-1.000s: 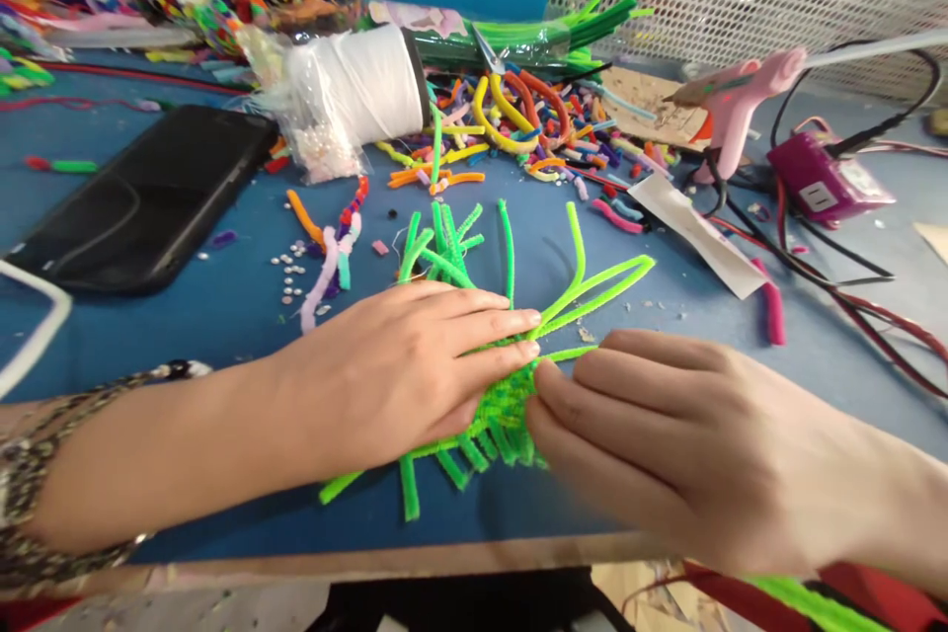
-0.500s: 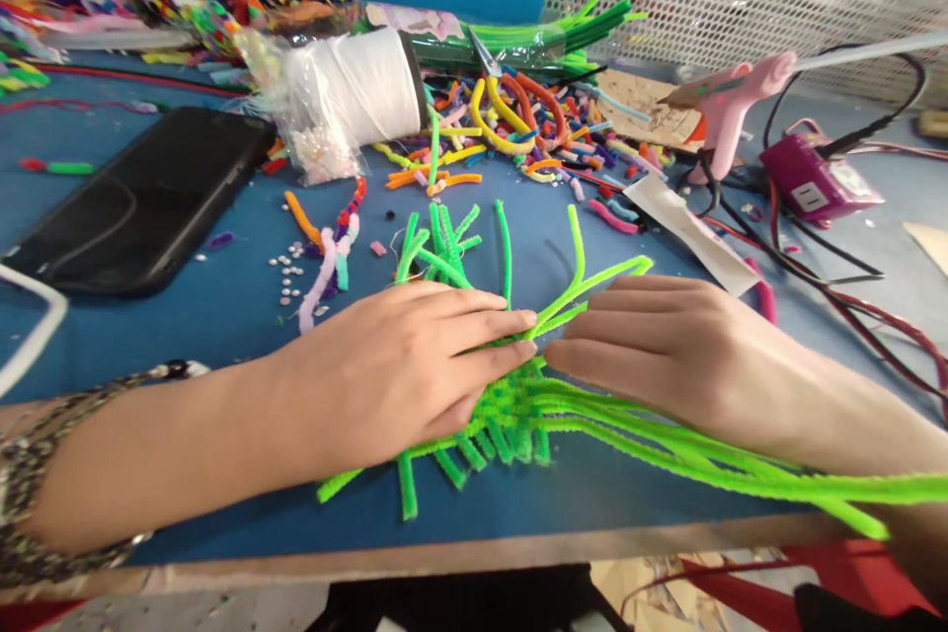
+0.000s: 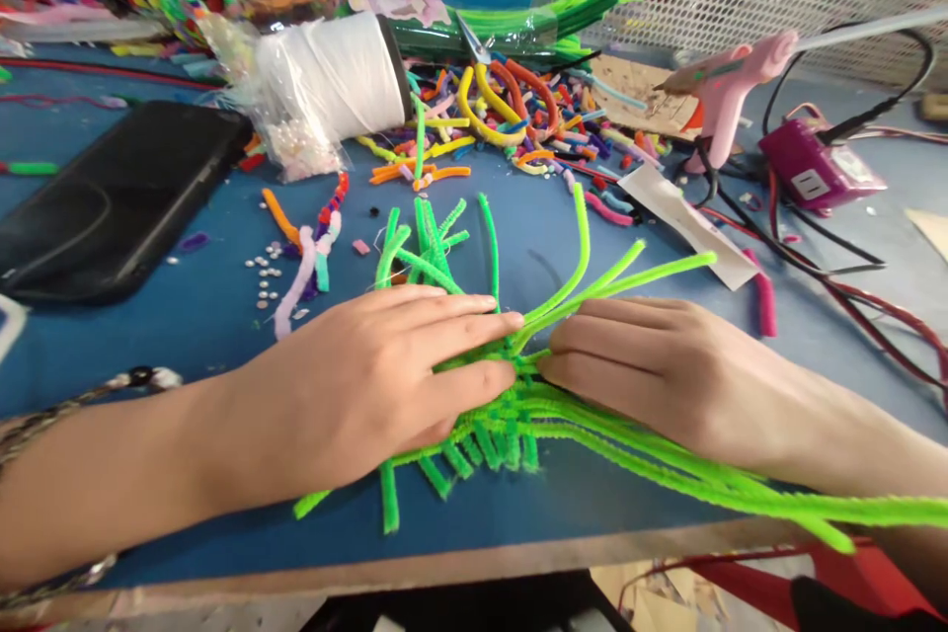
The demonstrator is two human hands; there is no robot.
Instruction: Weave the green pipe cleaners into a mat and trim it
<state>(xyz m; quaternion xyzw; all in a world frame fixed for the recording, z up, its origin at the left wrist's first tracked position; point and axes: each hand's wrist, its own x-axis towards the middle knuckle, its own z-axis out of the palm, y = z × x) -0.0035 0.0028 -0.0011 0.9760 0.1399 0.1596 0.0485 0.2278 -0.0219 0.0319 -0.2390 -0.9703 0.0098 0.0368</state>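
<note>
Green pipe cleaners (image 3: 508, 405) are woven together into a mat on the blue table. Across it lies my left hand (image 3: 377, 365), palm down with fingers stretched out, pressing it and hiding much of its left part. My right hand (image 3: 644, 365) has its fingers together at the mat's right side, pinching a light green pipe cleaner there; its thumb is hidden. Loose light green strands (image 3: 614, 286) fan out above the right hand, and longer ones (image 3: 703, 474) run under it to the right. Darker green ends (image 3: 430, 237) stick up behind the left hand.
At the left is a black phone (image 3: 111, 207). Behind the mat stand a white thread spool (image 3: 333, 79) and a heap of cut pipe cleaner pieces (image 3: 548, 118). A pink glue gun (image 3: 730, 99), a purple box (image 3: 819, 168) and cables are at the right. The table's front edge (image 3: 444, 568) is close.
The light green strands above my right hand have spread further apart and to the right. My right hand is slightly lower, and the left index finger has moved apart from the others.
</note>
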